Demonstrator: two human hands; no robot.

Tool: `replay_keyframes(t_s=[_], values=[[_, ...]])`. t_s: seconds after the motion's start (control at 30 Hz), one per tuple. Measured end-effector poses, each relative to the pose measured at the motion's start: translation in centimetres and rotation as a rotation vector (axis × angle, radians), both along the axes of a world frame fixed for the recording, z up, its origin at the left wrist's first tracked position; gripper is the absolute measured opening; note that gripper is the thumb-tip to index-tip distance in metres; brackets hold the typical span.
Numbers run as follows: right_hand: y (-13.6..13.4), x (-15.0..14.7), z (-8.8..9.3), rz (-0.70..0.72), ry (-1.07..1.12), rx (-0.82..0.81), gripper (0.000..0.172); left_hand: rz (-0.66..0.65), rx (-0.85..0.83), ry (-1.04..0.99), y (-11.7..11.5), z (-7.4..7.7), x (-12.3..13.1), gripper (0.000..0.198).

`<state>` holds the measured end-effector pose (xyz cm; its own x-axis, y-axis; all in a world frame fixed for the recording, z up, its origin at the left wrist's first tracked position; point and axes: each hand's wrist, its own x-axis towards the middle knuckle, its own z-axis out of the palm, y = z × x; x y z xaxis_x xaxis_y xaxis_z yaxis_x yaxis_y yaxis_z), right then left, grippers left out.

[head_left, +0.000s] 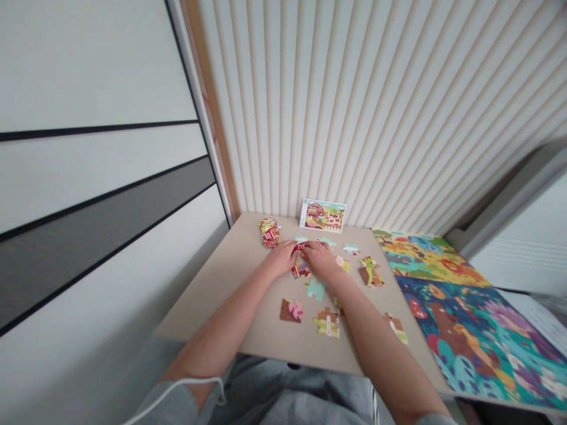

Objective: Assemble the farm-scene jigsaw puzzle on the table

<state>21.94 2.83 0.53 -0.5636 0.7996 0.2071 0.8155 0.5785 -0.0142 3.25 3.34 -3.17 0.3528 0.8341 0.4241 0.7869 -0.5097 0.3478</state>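
Note:
Side by side over the middle of the table, my left hand (282, 258) and my right hand (319, 258) meet at a small red puzzle piece (302, 245). The fingers of both hands are closed on it, and they hide part of it. Just below them lies a piece with red and purple print (303, 270). Closer to me is a light teal piece (315, 289). A brown and pink piece (291, 310) and a joined brown-and-green section (326, 322) lie near the front edge. Beyond my left hand is a heap of puzzle pieces (269, 232).
A picture card of a red barn (323, 215) leans at the pleated wall. More pieces (371, 272) lie right of my right arm, with a teal one (351, 249) farther back. Two finished-looking colourful puzzles (496, 342) cover the right side. A white panelled surface (110, 265) stands left.

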Motion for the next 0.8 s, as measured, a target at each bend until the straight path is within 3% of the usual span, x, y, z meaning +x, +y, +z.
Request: replay_keyframes(t_s=[0.4,0.63,0.8], values=[[0.3,1.1,-1.5,0.010,0.213,-0.090,0.038,0.016,-0.012,0.003,-0.2,0.0,0.0,0.034],[-0.3,3.3,0.4,0.005,0.309,-0.137,0.033,-0.009,-0.011,0.007,0.2,-0.5,-0.3,0.036],[-1.1,3.9,0.6,0.085,0.251,-0.284,0.057,-0.026,-0.029,-0.019,0.1,-0.5,-0.3,0.040]])
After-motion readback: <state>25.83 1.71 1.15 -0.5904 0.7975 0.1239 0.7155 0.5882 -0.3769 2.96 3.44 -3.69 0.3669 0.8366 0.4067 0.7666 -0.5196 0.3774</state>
